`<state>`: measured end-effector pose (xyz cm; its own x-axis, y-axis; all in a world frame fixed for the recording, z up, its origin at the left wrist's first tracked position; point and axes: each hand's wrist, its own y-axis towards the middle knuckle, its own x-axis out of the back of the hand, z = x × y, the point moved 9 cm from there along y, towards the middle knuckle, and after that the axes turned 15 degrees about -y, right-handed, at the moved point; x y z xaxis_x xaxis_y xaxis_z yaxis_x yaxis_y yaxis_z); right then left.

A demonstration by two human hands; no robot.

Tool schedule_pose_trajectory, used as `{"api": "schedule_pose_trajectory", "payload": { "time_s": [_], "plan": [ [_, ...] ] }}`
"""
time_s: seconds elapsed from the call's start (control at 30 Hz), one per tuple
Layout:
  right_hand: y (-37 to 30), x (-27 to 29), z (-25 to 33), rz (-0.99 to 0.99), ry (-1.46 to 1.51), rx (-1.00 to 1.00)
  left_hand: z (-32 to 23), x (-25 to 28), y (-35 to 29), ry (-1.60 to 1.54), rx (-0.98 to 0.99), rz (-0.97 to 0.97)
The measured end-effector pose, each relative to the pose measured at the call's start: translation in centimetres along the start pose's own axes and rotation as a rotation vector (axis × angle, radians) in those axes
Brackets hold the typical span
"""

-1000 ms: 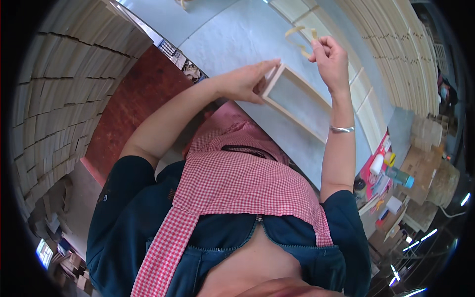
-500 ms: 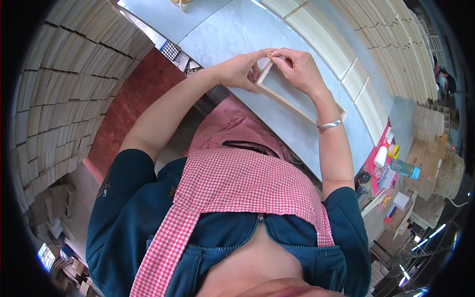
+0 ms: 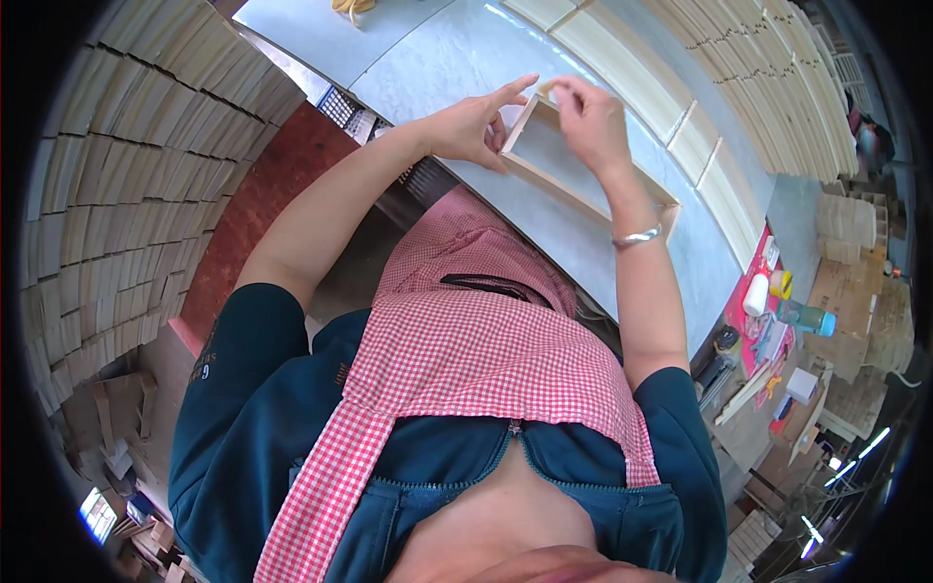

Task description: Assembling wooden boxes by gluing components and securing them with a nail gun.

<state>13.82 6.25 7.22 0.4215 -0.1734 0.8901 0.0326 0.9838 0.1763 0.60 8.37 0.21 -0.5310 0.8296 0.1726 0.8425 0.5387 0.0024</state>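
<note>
While the left hand (image 3: pixel 468 126) spans the short left end of the frame (image 3: pixel 561 185), its thumb sits at the near corner, its index finger stretches out toward the far corner and the others curl beside the end; whether these fingers grip the wood or only steady it, I cannot tell. The right hand (image 3: pixel 593 119), slightly blurred, has its fingers pinched on a pale yellow strip (image 3: pixel 546 87) just by the frame's far left corner.

The frame, a long open rectangle of light wood, lies on the grey desk (image 3: pixel 413 68) near its front edge, slanting away to the right beneath the right forearm, which wears a silver bracelet (image 3: pixel 638 237). Past it runs a row of pale slats (image 3: pixel 622 73), with a tall stack (image 3: pixel 763 83) of wood beyond. A yellow coil (image 3: pixel 355 10) lies at the far left of the desk.

To the right, a white bottle (image 3: pixel 755 294), a yellow roll (image 3: pixel 780 284) and a blue-capped bottle (image 3: pixel 809 318) are close together. Piled wood (image 3: pixel 126 185) fills the left side, beside a reddish board (image 3: pixel 267 189). The person wears a red-checked apron (image 3: pixel 486 360).
</note>
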Motion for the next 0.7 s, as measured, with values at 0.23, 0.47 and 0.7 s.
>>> {"api": "schedule_pose_trajectory", "payload": {
  "time_s": [0.23,0.47,0.7],
  "plan": [
    [2.7,-0.8,0.0,-0.015,-0.184,0.052,0.3,0.3,-0.2,-0.055,-0.007,-0.039],
    [0.7,-2.1,1.4,0.218,-0.033,0.158,0.0,0.1,-0.1,0.011,0.141,0.007],
    [-1.9,-0.3,2.7,0.173,0.022,0.143,0.1,0.5,0.0,0.094,0.117,-0.016]
  ]
}}
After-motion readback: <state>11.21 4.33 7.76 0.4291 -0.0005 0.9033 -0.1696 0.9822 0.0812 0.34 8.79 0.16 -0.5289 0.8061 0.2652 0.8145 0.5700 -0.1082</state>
